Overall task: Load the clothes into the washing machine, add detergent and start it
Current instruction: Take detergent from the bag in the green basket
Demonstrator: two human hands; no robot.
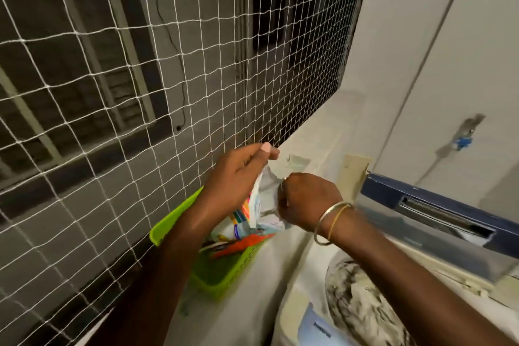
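Observation:
A colourful detergent packet [252, 212] stands in a lime-green plastic basket [216, 270] on the ledge beside the washing machine. My left hand [241, 174] pinches the packet's upper edge between thumb and fingers. My right hand [306, 199], with bangles on the wrist, grips the other side of the packet's mouth. The top-loading washing machine [297, 303] is at the lower right with its lid [438, 205] raised. Black-and-white clothes [362, 298] lie inside the drum.
A white string net [140, 93] covers the window opening on the left, right behind the basket. A white ledge [314, 149] runs along the window to a white wall [449, 64] with a tap [463, 140] on the right.

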